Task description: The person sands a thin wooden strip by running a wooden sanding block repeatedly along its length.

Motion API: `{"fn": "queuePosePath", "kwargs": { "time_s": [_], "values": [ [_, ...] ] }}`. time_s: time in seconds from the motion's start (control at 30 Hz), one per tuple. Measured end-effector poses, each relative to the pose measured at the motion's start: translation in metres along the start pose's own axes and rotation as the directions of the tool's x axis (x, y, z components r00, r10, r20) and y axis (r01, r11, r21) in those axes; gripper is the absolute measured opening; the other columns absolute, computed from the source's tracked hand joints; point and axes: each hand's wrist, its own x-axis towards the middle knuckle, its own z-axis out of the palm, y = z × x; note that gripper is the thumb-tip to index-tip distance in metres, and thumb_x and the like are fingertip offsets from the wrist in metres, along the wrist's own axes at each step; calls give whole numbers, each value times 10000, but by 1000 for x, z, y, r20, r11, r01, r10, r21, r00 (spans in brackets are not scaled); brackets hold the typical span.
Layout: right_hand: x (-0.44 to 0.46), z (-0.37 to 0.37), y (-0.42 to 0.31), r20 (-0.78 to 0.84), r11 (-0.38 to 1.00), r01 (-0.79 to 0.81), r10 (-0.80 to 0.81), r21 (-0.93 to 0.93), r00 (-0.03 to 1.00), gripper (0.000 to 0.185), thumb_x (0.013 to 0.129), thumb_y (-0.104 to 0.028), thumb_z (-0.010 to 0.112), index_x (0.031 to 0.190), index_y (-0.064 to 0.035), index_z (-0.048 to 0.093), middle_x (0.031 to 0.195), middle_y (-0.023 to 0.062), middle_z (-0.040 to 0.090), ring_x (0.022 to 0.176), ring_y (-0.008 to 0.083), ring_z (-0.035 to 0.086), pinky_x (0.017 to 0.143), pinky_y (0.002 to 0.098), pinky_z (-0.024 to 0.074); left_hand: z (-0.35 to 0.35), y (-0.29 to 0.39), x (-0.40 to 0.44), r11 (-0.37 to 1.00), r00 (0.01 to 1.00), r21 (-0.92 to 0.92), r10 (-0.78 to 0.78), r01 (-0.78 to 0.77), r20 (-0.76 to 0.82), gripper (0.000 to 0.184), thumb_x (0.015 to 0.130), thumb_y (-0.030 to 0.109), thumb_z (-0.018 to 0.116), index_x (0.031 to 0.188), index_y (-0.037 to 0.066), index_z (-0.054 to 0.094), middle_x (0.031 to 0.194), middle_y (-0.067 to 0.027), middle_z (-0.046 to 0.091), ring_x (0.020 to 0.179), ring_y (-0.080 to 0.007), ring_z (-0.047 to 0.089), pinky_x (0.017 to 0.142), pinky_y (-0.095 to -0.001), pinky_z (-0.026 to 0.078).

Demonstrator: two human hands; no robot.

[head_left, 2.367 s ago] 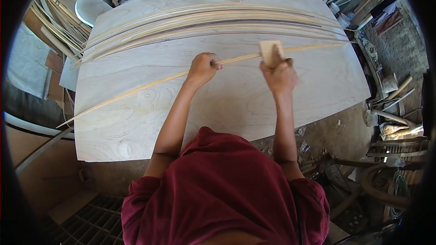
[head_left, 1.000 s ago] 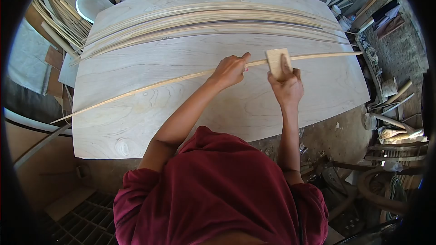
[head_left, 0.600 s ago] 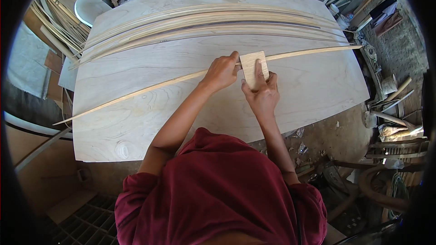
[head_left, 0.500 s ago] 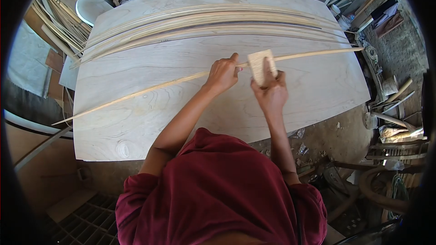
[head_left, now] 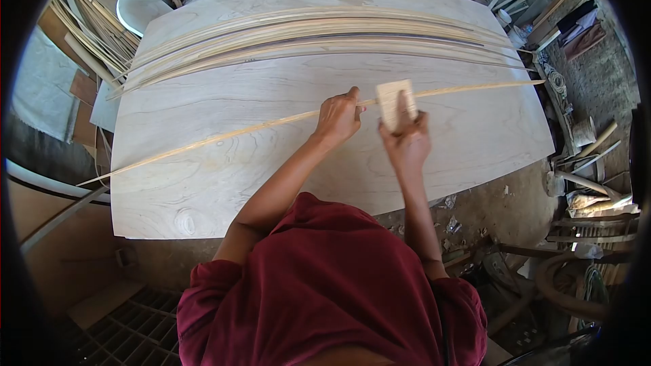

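Observation:
A long thin wooden strip [head_left: 237, 133] lies slantwise over the pale plywood tabletop [head_left: 285, 183], its left end sticking out past the edge. My left hand [head_left: 338, 118] is closed around the strip near its middle. Just to the right, my right hand [head_left: 409, 139] grips a flat, light wooden block [head_left: 396, 103], with one finger laid along its upper face. The block sits over the strip and hides a short stretch of it; its underside is out of sight.
Several more thin wooden strips [head_left: 305, 30] lie side by side across the far half of the table. A white plastic chair [head_left: 139, 8] and a bundle of long strips [head_left: 95, 24] stand at the left. Wood scraps and coils [head_left: 583, 132] line the right side.
My left hand and the strip's middle have shifted slightly right and nearer to me. The block in my right hand has moved a little the same way.

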Motion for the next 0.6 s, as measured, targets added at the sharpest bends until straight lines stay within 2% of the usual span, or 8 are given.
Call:
{"fn": "queuePosePath", "kwargs": {
  "time_s": [0.07, 0.13, 0.23, 0.3, 0.37, 0.4, 0.47, 0.6],
  "values": [
    [14, -10, 21, -56, 999, -17, 15, -33, 998, 683, 639, -240, 753, 1277, -147, 528, 835, 151, 530, 665, 282, 569, 553, 378, 485, 1, 0, -2, 999, 999, -44, 25, -26, -30, 126, 712, 0, 600, 782, -10, 496, 641, -186, 603, 638, -338, 613, 568, -415, 474],
    [25, -18, 37, -180, 976, -191, 171, -100, 969, 685, 637, -247, 761, 1272, -133, 531, 788, 149, 527, 619, 279, 558, 534, 376, 480, 3, 0, -3, 999, 999, -43, 16, -18, -35, 123, 712, -1, 598, 783, -10, 498, 642, -183, 604, 636, -337, 611, 568, -417, 473],
    [23, -17, 30, -126, 970, -183, 164, -162, 978, 642, 703, -261, 733, 1280, -86, 512, 808, 179, 575, 640, 255, 567, 556, 376, 483, 5, 0, -2, 1000, 999, -22, 6, -7, -49, 121, 711, -2, 597, 787, -10, 503, 642, -182, 600, 633, -340, 606, 568, -423, 470],
    [8, -6, 13, -102, 981, -147, 134, -130, 986, 667, 686, -259, 736, 1293, -109, 504, 814, 188, 565, 650, 258, 571, 557, 379, 486, 6, 1, 0, 1000, 998, -7, 2, -2, -62, 122, 710, -2, 598, 791, -10, 506, 642, -184, 596, 631, -343, 601, 567, -428, 467],
    [-8, 9, -5, -83, 996, 89, -88, 3, 993, 717, 638, -228, 755, 1298, -109, 499, 811, 154, 526, 614, 279, 554, 526, 385, 475, 7, 1, 0, 1000, 996, 8, -19, 20, -82, 129, 713, 13, 606, 785, -11, 502, 635, -185, 588, 633, -350, 594, 570, -435, 463],
    [-12, 12, -9, -84, 996, 89, -88, 4, 993, 717, 638, -228, 755, 1298, -109, 499, 811, 154, 526, 614, 279, 554, 526, 385, 475, 7, 0, -1, 1000, 996, 10, -19, 20, -82, 129, 713, 13, 606, 785, -11, 502, 635, -185, 588, 633, -350, 594, 570, -435, 463],
    [-15, 15, -12, 31, 996, 87, -87, 3, 996, 730, 631, -229, 755, 1302, -110, 494, 836, 160, 526, 633, 282, 559, 532, 386, 475, 7, -4, -4, 999, 995, -48, -6, 1, -102, 125, 730, 28, 603, 787, -14, 500, 638, -185, 589, 656, -353, 596, 586, -440, 462],
    [10, -5, 14, 8, 1000, -11, 11, -25, 1000, 702, 644, -243, 754, 1288, -106, 511, 828, 159, 524, 627, 283, 557, 531, 385, 475, -1, -1, -7, 997, 999, -55, -49, 48, -9, 116, 748, 28, 594, 781, -15, 491, 688, -185, 606, 708, -349, 604, 628, -432, 471]
  ]
}}
